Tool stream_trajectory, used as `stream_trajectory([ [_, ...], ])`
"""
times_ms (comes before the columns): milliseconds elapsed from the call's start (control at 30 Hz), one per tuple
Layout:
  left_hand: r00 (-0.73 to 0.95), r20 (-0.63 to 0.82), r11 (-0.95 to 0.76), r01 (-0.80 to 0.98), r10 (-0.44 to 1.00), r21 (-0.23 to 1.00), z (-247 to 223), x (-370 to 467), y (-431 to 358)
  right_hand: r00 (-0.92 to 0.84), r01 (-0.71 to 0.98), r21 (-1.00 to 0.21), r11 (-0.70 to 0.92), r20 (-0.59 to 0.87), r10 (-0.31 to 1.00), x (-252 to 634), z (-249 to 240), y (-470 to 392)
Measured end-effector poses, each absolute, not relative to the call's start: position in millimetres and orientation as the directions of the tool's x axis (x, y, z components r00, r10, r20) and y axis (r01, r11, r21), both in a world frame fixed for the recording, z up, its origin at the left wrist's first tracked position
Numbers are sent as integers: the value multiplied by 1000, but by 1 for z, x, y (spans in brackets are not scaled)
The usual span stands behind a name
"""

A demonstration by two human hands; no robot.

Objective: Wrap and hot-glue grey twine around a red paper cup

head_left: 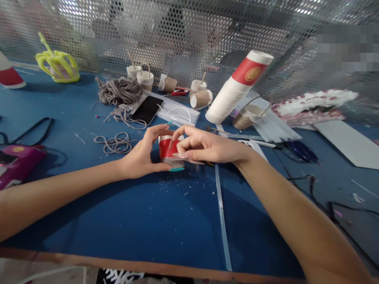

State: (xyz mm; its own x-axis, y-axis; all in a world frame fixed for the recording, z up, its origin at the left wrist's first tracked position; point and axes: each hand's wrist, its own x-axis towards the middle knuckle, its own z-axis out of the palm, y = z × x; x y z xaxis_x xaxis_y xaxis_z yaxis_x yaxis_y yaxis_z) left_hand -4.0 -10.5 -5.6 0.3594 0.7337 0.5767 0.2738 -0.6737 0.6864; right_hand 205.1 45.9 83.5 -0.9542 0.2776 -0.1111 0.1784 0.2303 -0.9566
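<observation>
A small red-and-white paper cup (166,147) stands between my hands, with what looks like thin grey cord around its lower edge. My left hand (142,152) holds it from the left, thumb low at the front and fingers behind the rim. My right hand (207,145) is against the cup's right side, its fingers curled and pinched near the lower edge. What lies in that pinch is too small to make out. To the left of the cup lies a loose coil of grey cord (114,142).
A leaning stack of paper cups (229,96) is behind my right hand. A phone (147,110), a grey yarn bundle (120,90) and several small cord-covered cups sit at the back. A purple glue gun (22,161) is at left; a clear glue stick (222,217) lies in front.
</observation>
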Motion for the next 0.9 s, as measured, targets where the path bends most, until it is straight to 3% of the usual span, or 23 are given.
stream_trajectory([
  [533, 372, 570, -668, 238, 733, 705, -8, -3, -8, -931, 125, -958, 259, -23, 365, 206, 76, 52],
  [900, 370, 550, -650, 243, 749, 720, -7, -3, -8, -932, 169, -939, 298, -54, 359, 205, 75, 51],
])
